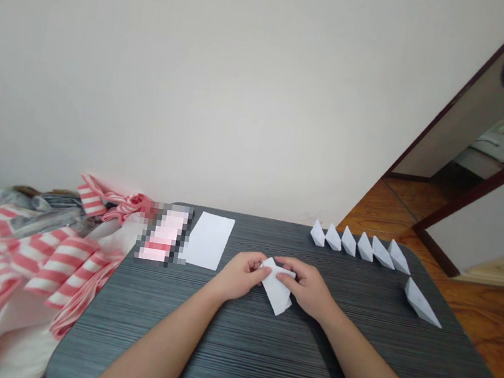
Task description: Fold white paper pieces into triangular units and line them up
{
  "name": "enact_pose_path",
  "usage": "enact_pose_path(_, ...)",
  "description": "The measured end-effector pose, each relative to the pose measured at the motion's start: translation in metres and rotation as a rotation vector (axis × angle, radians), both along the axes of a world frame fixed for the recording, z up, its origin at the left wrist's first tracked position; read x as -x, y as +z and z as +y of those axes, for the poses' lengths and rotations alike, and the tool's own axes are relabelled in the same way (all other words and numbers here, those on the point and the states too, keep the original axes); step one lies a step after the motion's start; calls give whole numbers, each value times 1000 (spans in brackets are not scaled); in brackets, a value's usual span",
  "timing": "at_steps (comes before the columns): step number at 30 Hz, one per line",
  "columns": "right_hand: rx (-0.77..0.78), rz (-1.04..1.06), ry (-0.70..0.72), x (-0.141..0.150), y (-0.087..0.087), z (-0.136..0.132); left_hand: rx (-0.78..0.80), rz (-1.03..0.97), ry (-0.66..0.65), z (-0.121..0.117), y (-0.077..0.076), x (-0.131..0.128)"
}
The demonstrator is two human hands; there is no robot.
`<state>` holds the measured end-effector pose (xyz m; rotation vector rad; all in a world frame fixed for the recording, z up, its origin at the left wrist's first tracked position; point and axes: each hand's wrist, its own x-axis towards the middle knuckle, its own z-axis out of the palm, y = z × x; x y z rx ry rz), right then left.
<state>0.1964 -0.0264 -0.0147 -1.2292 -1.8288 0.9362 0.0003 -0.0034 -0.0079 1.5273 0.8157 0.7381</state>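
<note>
A small piece of folded white paper (277, 294) is held between my two hands over the middle of the table. My left hand (243, 274) pinches its left edge, thumb on top and fingers curled behind. On the other side, my right hand (306, 287) grips the paper the same way, its thumb pressed on the upper face. One pointed corner sticks up between the hands, and the lower end points toward me with a second layer showing at the right. The fingertips beneath the paper are hidden.
Several folded paper boats (349, 241) stand in a row at the table's back right, with another paper boat (422, 303) nearer the right edge. White sheets (210, 241) lie back left beside a pixelated item (162, 235). Striped cloth (51, 266) is heaped left of the dark table (226, 362).
</note>
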Motion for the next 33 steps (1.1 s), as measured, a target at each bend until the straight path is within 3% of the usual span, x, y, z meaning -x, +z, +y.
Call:
enact_pose_path(4,152,246,1,1,-7,-1,66,-67,50,4,-6,-2)
enact_pose_path(7,184,346,24,1,-8,-1,114,-116,78,6,-7,-2)
enact_pose_path(17,87,-1,-45,-3,-4,0,34,83,76,1,0,-1)
enact_pose_path(25,185,45,-97,-1,-6,-1,26,127,144,2,-2,0)
enact_pose_path(33,223,133,-174,1,-3,0,54,76,115,1,0,-1)
